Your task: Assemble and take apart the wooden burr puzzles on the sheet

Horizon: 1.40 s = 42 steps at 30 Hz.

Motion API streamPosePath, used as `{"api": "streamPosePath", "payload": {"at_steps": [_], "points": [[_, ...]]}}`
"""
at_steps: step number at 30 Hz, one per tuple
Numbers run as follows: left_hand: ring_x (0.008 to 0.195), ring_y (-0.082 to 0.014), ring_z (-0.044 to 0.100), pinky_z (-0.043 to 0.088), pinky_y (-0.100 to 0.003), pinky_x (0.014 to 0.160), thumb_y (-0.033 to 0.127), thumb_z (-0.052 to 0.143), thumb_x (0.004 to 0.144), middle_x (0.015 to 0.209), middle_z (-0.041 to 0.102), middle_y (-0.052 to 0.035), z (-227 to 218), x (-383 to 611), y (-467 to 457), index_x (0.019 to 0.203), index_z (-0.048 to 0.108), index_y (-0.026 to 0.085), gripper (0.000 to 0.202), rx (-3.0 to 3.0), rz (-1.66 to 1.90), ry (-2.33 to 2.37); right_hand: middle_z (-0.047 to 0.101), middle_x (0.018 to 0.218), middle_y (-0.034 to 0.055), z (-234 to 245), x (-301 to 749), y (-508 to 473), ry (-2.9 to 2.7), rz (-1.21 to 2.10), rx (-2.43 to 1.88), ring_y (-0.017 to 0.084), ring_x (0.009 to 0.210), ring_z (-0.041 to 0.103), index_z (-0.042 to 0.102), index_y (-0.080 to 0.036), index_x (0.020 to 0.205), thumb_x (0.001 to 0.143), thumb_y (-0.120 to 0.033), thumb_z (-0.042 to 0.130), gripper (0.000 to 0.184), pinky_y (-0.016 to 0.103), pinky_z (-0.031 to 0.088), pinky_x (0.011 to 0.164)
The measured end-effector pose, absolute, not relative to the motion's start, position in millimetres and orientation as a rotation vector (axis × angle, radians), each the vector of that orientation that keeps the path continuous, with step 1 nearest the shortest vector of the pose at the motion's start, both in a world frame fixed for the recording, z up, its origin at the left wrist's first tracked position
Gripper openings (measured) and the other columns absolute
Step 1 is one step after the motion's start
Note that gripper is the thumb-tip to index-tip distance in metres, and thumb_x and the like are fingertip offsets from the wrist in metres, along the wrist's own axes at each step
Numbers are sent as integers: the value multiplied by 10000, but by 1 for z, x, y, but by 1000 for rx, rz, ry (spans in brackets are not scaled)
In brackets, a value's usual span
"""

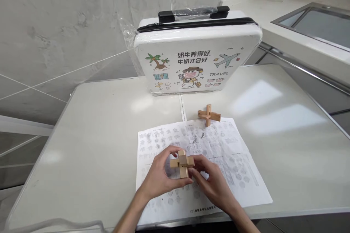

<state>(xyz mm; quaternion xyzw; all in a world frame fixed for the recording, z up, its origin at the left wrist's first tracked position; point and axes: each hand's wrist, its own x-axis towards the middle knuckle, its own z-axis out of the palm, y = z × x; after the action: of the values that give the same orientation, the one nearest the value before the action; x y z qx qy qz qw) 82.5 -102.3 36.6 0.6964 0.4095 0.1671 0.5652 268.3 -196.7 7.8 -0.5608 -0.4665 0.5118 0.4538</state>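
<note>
Between both hands is a light wooden interlocking puzzle [182, 163], its short bars crossing one another. My left hand [160, 174] grips it from the left, with fingers behind and the thumb along its lower front. From the right, my right hand [212, 178] pinches it with thumb and fingers near the right bar. A second, darker wooden cross puzzle [209, 115] stands beyond the hands at the far edge of a printed sheet [246, 189]. Under the hands, the sheet shows rows of small grey diagrams, too fine to read.
A white table [90, 145] lies under everything, with a seam toward the back. At its rear stands a white suitcase [169, 40] with cartoon prints and plastic wrap. A grey cable [60, 222] runs along the front left. A counter with a sink [322, 22] is at the right.
</note>
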Motion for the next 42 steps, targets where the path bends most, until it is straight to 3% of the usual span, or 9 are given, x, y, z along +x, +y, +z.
{"api": "streamPosePath", "payload": {"at_steps": [8, 12, 20, 25, 32, 38, 42], "points": [[1074, -284, 681, 547, -429, 971, 533, 944, 719, 1170, 710, -61, 35, 80, -103, 1223, 634, 280, 643, 1715, 354, 979, 729, 800, 21, 2, 271, -198, -1073, 1253, -1352, 182, 668, 681, 730, -228, 1103, 1041, -392, 658, 190, 280, 536, 642], [1115, -277, 672, 569, -449, 987, 520, 935, 752, 1240, 682, -65, 28, 79, -105, 1261, 607, 297, 646, 1804, 353, 939, 760, 877, 35, -2, 269, -200, -1075, 1209, -1337, 185, 727, 701, 736, -233, 1120, 1044, -364, 661, 169, 279, 548, 672], [1497, -380, 380, 472, -608, 1178, 488, 889, 834, 1496, 552, -104, 3, 67, -104, 1363, 607, 334, 619, 2230, 530, 1087, 736, 901, 32, 1, 270, -192, -1132, 1085, -1348, 182, 764, 674, 763, -249, 1099, 1032, -327, 674, 136, 276, 547, 675], [1525, -424, 305, 479, -645, 1153, 443, 885, 848, 1600, 458, -112, -9, 57, -101, 1386, 620, 338, 609, 2340, 540, 1278, 731, 893, 37, 2, 273, -190, -1130, 1117, -1388, 189, 765, 672, 761, -245, 1114, 1037, -342, 660, 160, 286, 549, 674], [1540, -437, 286, 442, -676, 1169, 460, 858, 873, 1620, 433, -115, -13, 53, -100, 1407, 614, 347, 598, 2356, 531, 1356, 728, 887, 37, 2, 275, -187, -1140, 1136, -1437, 193, 765, 665, 755, -243, 1115, 1037, -355, 648, 174, 298, 537, 673], [1558, -411, 290, 439, -647, 1194, 577, 849, 845, 1644, 412, -127, 1, 52, -102, 1549, 482, 350, 826, 2272, 534, 1263, 720, 877, 29, 2, 277, -186, -1142, 1155, -1444, 190, 769, 660, 758, -253, 1114, 1040, -377, 649, 180, 293, 529, 675], [1530, -359, 336, 438, -595, 1208, 510, 777, 937, 1536, 544, -85, 9, 54, -108, 1343, 646, 339, 460, 2241, 659, 1106, 716, 887, 37, 3, 275, -185, -1151, 1162, -1434, 190, 765, 655, 760, -250, 1128, 1039, -386, 652, 196, 294, 530, 668]]}}
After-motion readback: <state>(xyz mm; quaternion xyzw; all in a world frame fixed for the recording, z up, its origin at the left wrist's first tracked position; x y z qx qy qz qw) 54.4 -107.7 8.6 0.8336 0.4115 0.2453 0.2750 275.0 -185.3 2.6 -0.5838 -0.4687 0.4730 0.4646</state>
